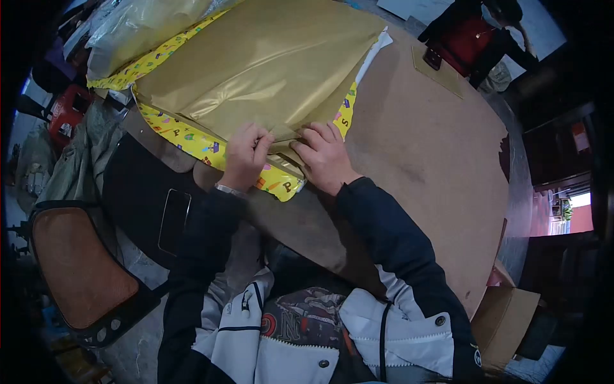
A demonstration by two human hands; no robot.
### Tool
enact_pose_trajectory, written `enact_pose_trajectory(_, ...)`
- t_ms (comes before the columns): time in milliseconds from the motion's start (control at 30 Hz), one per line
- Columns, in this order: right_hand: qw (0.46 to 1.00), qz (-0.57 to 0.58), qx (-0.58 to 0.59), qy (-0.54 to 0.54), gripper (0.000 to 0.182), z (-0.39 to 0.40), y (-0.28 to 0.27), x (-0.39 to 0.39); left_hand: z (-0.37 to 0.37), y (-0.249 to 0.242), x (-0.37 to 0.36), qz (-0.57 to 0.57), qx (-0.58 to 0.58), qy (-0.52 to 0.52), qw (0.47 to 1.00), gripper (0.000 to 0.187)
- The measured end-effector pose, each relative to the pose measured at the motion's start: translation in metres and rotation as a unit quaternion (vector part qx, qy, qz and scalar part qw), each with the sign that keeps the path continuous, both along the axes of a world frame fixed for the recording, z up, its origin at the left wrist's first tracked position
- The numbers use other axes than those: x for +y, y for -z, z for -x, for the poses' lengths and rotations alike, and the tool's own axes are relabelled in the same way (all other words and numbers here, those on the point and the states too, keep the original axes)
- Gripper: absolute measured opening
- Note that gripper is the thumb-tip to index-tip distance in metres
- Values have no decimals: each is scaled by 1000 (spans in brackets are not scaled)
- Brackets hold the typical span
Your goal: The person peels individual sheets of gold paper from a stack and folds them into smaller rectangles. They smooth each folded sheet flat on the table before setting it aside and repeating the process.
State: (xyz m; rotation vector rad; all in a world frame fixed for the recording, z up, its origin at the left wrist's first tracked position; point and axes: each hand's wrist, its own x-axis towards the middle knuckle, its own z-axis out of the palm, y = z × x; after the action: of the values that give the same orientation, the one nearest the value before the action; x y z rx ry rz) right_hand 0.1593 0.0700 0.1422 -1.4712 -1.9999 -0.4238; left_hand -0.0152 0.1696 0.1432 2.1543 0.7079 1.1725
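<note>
A large shiny gold sheet (281, 61) lies creased on top of a yellow printed sheet (176, 131), whose patterned border shows along the left and front edges and at the right corner. My left hand (244, 157) is closed, thumb and fingers pinching the gold sheet near its front corner. Just to the right, my right hand (325, 157) is also closed on the gold sheet, its fingers bent over a gathered fold. Between the hands the material is bunched up. The fingertips are partly hidden by the folds.
Under the sheets is a brown table (422, 153) with a worn edge. Clear plastic wrapping (137, 38) lies at the back left. A phone (174, 221) rests on a black seat by my left arm. Another person (473, 38) is across the table. A cardboard box (505, 323) stands at lower right.
</note>
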Motion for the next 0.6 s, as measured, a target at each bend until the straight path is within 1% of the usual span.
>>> enact_pose_trajectory(33,1000,-10,-4,1,31,0,-1,0,0,0,0,-13,-6,2,1000,13)
enact_pose_trajectory(67,1000,-5,-10,1,30,0,-3,0,-1,0,1,-27,-12,4,1000,13)
enact_pose_trajectory(100,1000,-5,-10,2,30,0,-3,0,0,2,2,-3,-11,3,1000,13)
enact_pose_trajectory(133,1000,-6,-9,3,29,0,-4,0,-1,5,2,-3,-12,2,1000,13)
enact_pose_trajectory(200,1000,-10,-3,1,28,0,-5,0,-1,5,1,-55,-19,4,998,15)
enact_pose_trajectory(233,1000,-11,-3,1,28,0,-5,0,-2,-1,-6,-18,-25,8,999,18)
enact_pose_trajectory(333,1000,-6,0,6,25,0,-3,-2,0,3,-2,-42,-1,9,999,15)
enact_pose_trajectory(367,1000,-8,-1,6,25,0,-3,-3,4,2,-2,-46,21,6,999,10)
enact_pose_trajectory(433,1000,-9,2,3,24,-1,-4,-5,4,5,0,-31,11,1,999,9)
enact_pose_trajectory(467,1000,6,1,-3,29,-3,-2,-7,4,7,1,-14,2,-5,1000,9)
enact_pose_trajectory(500,1000,4,0,-2,29,-4,-4,-9,3,10,3,-17,1,-4,1000,9)
enact_pose_trajectory(567,999,39,2,2,36,-5,-10,-17,-1,17,6,56,-74,-46,995,20)
enact_pose_trajectory(600,998,57,-10,0,41,-8,-16,-22,-5,16,6,80,-105,-58,990,29)
